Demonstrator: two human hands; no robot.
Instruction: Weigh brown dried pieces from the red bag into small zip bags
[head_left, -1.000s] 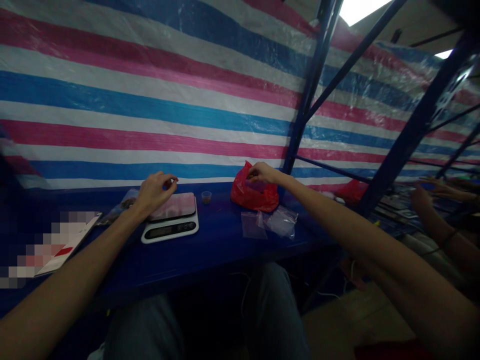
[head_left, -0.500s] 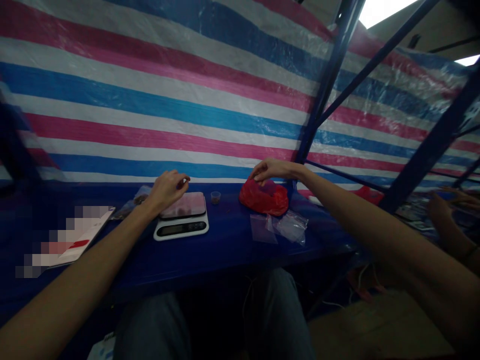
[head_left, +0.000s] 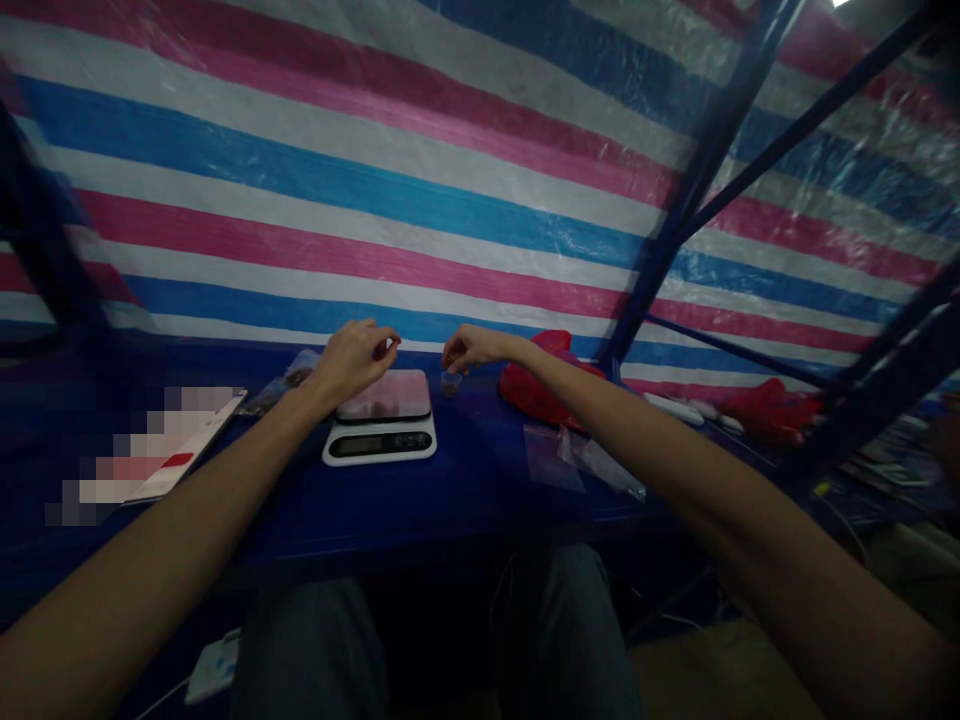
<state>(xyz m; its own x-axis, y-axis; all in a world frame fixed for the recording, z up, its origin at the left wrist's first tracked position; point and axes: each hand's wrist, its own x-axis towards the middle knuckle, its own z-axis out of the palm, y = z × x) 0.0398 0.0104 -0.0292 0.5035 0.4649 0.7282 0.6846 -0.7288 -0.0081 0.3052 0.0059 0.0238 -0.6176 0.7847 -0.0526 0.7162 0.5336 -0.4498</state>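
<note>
My left hand [head_left: 360, 358] hovers over the back left of a white digital scale [head_left: 379, 446], its thumb and forefinger pinched together. Whatever those fingertips may hold is too small to make out. On the scale lies a pinkish plate [head_left: 394, 393]. Just right of the scale stands a small clear plastic cup [head_left: 451, 385] with a little brownish stuff in it. My right hand [head_left: 471, 348] is over this cup with fingers pointing down and pressed together at its rim. Anything between them is hidden.
A red plastic bag [head_left: 525, 392] sits behind my right forearm, with clear zip bags [head_left: 553, 458] in front. Clear bags with brown contents [head_left: 297, 375] lie behind my left wrist. A paper sheet [head_left: 196, 455] is at left. Blue frame posts [head_left: 660, 260] rise at right.
My right hand has left the red bag and moved left to the small cup. My left hand stays pinched above the scale. The view has shifted slightly.
</note>
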